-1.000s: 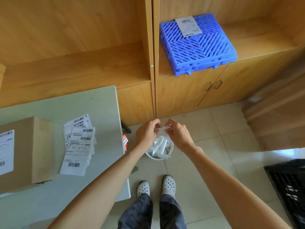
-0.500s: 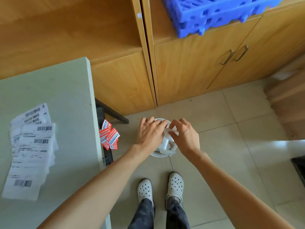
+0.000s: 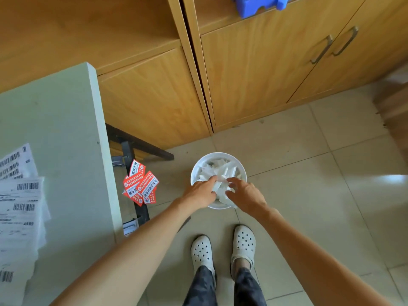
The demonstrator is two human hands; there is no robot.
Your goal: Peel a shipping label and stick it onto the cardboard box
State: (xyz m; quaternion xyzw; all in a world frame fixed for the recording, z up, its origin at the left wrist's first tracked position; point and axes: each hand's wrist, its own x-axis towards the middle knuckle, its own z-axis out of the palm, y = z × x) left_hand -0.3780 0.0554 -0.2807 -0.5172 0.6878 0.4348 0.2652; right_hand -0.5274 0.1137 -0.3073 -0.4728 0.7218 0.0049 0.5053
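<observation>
So the landmark here is the round white bin point(image 3: 218, 164) on the glossy beige tiled floor point(image 3: 309, 177), and it's stuffed with crumpled, folded white paper strips point(image 3: 217, 170) that look like smooth backing paper. Both hands are held right over its near rim: the left hand point(image 3: 202, 192) has its fingers curled down into the scraps, and the right hand point(image 3: 245, 195) is spread loosely with the fingers splayed over the paper; whether anything is actually pinched by either one can't be told, since the paper is all bunched up there. Left of the bin, a fan of small red-and-white printed tags point(image 3: 141, 184) is seen hanging by the dark metal table leg point(image 3: 130, 155). Further left of the bin, a matte pale-green tabletop point(image 3: 61, 120) is found, with a loose stack of flat white shipping labels point(image 3: 19, 208) with black barcodes lying on it. Behind the bin, smooth wood-grain cabinets point(image 3: 254, 69) with slim metal handles are lined up. Just near of the bin, two white perforated clogs point(image 3: 223, 248) are planted on the tiles. The cardboard box isn't in view.
</observation>
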